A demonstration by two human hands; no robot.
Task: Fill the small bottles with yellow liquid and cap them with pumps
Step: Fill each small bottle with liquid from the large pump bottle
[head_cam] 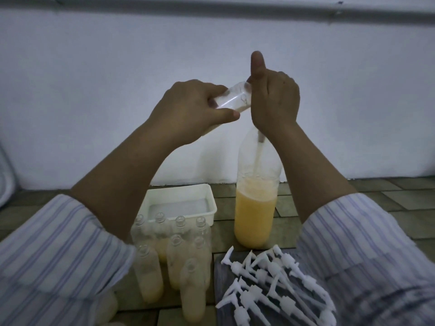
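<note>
Nearest, below the right hand (pixel 274 100) and its striped sleeve (pixel 367 255), a heap of white pumps (pixel 273 281) lies on a dark mat (pixel 220 274) on the tiled floor (pixel 400 196). Below the left hand (pixel 188 109), beside that arm's sleeve, a cluster of small bottles (pixel 179 260) stands upright and uncapped, most of them holding yellow liquid; the pumps lie just to their right. Beyond the cluster, under the left hand, sits a white tray (pixel 181 203) with its rim touching or nearly touching the rear bottles.

Directly under the right hand stands the large bottle (pixel 256 203), filled to about half with yellow liquid. A pale tube (pixel 259 158) runs down from that hand through the neck into the liquid.

Both hands are raised in front of the wall (pixel 94 67). The left hand grips a small clear bottle (pixel 70 100) tilted on its side, thumb under it and fingers over it, with its mouth towards the right hand. The right hand is clenched round something at the top of the tube, thumb pointing straight up; what it grasps is hidden inside the fist. The tilted bottle's mouth touches or nearly touches that fist.
</note>
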